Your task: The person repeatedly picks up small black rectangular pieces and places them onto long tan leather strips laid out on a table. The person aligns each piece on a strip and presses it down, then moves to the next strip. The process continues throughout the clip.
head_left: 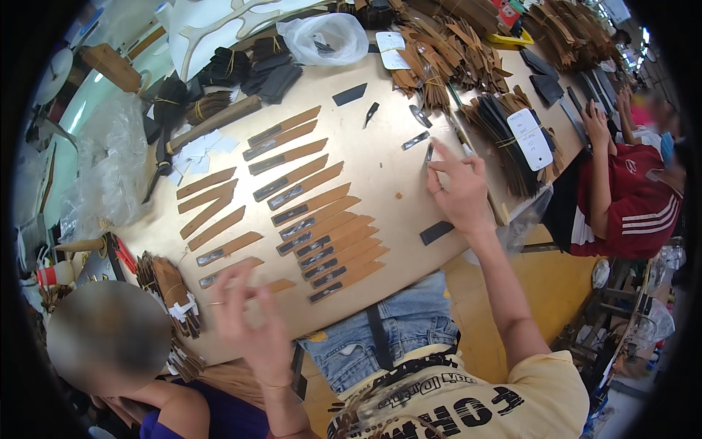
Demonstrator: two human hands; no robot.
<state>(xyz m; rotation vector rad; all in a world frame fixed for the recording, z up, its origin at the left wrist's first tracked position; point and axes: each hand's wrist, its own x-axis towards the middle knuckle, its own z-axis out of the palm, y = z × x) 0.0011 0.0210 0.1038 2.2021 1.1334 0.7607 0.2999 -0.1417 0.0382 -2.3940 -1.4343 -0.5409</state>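
My right hand (462, 189) is over the right part of the table, thumb and forefinger closed on a small dark strip (429, 152). Beside those fingertips lie a small dark-and-silver plate (416, 141) and a curved dark piece (420, 115). My left hand (252, 318), somewhat blurred, hovers at the table's near left with fingers apart and nothing visible in them. Under and beside it are tan leather strips (231, 271), partly covered by the fingers. A long column of tan strips (311, 189), most bearing dark or shiny patches, runs down the middle.
Bundles of brown strips (431, 88) and a clear plastic bag (322, 40) line the far edge. A hammer (162, 157) lies on the left. Near my right forearm is a black rectangle (437, 233). One person (197, 402) sits at lower left, another (629, 190) at right.
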